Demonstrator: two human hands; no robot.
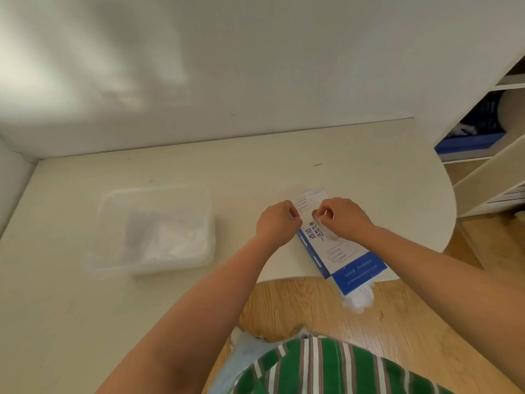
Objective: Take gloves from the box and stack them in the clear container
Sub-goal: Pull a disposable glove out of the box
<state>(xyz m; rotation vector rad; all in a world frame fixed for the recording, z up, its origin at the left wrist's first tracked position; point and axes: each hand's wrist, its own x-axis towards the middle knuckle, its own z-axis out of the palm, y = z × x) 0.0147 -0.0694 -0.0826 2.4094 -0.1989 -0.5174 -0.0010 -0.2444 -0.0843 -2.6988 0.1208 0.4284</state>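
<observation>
Your shirt (326, 369), lower right: green with white and maroon stripes. Your denim (248, 355), lower centre: pale blue, frayed edge.

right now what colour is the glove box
The glove box is white with a blue side and near end, best seen in the head view.

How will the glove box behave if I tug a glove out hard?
Probably light and easy to drag: the glove box is thin card. Its near end overhangs the table edge, so it may tip off. Gloves bulging from that end suggest it could spill.
</observation>
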